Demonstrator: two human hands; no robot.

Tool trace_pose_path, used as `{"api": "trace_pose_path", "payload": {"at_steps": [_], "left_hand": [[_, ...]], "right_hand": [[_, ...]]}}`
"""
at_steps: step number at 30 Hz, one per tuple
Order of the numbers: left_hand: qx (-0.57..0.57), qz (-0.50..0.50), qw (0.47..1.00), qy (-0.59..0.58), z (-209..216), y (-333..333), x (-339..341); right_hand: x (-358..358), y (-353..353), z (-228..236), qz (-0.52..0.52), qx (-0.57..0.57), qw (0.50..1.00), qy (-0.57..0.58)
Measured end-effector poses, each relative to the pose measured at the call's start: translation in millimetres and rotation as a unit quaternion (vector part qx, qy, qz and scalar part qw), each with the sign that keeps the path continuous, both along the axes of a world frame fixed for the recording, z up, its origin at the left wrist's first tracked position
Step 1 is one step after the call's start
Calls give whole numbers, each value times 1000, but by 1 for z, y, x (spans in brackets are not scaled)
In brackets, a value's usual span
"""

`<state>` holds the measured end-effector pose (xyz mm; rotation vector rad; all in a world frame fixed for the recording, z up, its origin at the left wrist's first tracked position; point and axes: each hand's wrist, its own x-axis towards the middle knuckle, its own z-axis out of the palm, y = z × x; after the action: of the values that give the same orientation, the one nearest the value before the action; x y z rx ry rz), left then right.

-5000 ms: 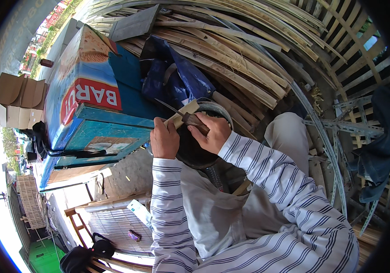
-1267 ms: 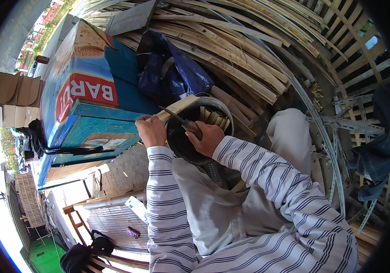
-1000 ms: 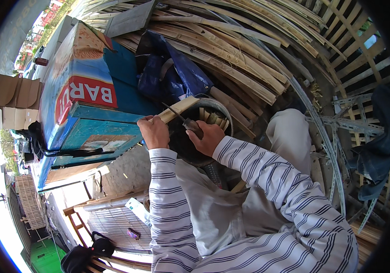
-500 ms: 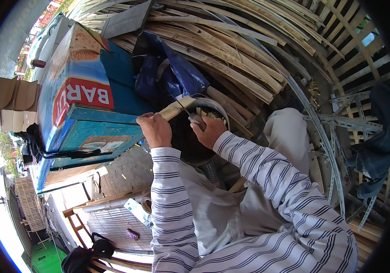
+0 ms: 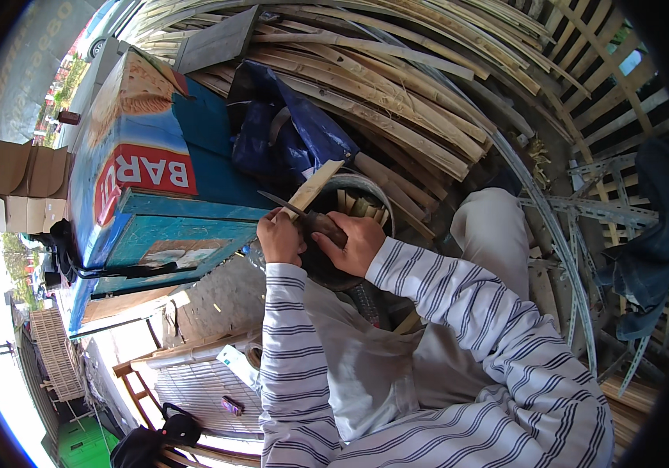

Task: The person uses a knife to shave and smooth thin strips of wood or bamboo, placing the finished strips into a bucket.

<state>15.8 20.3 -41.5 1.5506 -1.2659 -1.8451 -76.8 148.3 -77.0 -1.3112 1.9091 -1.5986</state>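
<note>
My left hand [image 5: 280,237] grips the near end of a short, pale bamboo strip [image 5: 317,186], which slants up and to the right. Closed around the dark handle of a knife [image 5: 278,203] is my right hand [image 5: 358,245]. The blade points left and crosses the strip just above my left fingers; whether it cuts into the strip I cannot tell. Beneath both hands stands a dark round bucket [image 5: 386,204] with several short bamboo pieces [image 5: 359,206] inside. My hands hide part of its near side.
Long bamboo strips [image 5: 397,101] lie piled at the far side, beside a blue tarp [image 5: 303,129]. A blue-green wooden box [image 5: 186,210] stands close on the left. At the right are a bent metal rail [image 5: 541,210] and dark cloth [image 5: 646,242] on a slatted frame.
The knife has slid along the strip from its far part toward my left hand, and its blade now points more to the left. The strip tilts more steeply. My left hand has shifted slightly right.
</note>
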Motion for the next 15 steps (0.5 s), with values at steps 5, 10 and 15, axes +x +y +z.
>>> {"api": "trace_pose_path", "payload": {"at_steps": [5,10,15], "left_hand": [[-115,0,992,-48,15,17,8],[-13,-59,998,-33,1,7,37],[-31,-5,999,-39,8,24,62]], "right_hand": [[-15,5,-7,-55,100,993,-35],[-39,-1,13,-67,144,985,-66],[-70,-4,16,-140,92,983,-73]]}}
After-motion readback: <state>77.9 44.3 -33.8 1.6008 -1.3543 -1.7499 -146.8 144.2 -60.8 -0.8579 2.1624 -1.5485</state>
